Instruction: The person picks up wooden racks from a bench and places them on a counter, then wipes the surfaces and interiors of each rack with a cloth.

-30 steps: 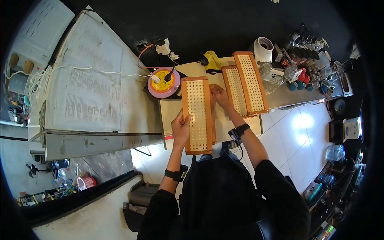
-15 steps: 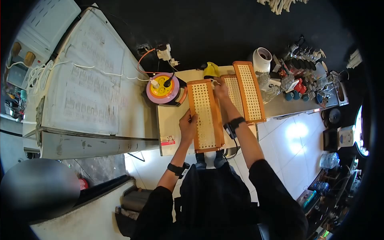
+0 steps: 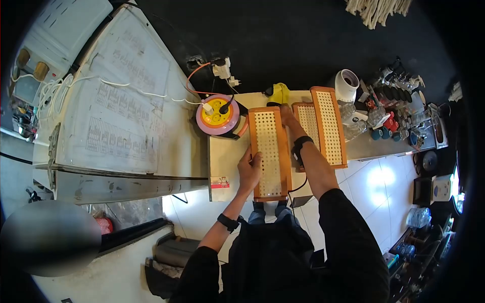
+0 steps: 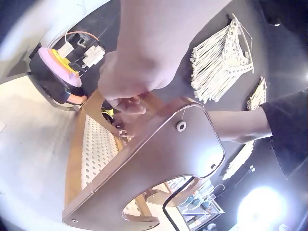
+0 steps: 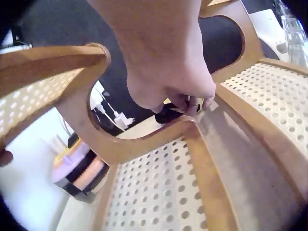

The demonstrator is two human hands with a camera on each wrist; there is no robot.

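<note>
A brown wooden-framed rack point(image 3: 268, 151) with perforated cream panels is in front of me over the table. My left hand point(image 3: 250, 171) grips its left edge, thumb on the perforated face. In the left wrist view, its end board point(image 4: 159, 154) shows a U-shaped cutout and screws. My right hand point(image 3: 288, 116) is at the far right corner, partly hidden behind the frame. In the right wrist view, the right fingers point(image 5: 192, 103) are curled close to the cutout board's tip; I cannot tell what they hold. Two similar racks point(image 3: 331, 126) stand to the right.
A purple and yellow cable reel point(image 3: 217, 113) with plugs sits left of the rack, beside a large white cabinet point(image 3: 116, 111). A yellow cloth point(image 3: 279, 93) lies at the back. Glassware and a white appliance point(image 3: 347, 85) crowd the right counter. A red-and-white packet point(image 3: 220, 182) lies at the table's front left.
The rack has shifted slightly and turned closer to straight. My right hand has gone behind its far right corner; a small whitish thing at those fingers half a second ago is now hidden.
</note>
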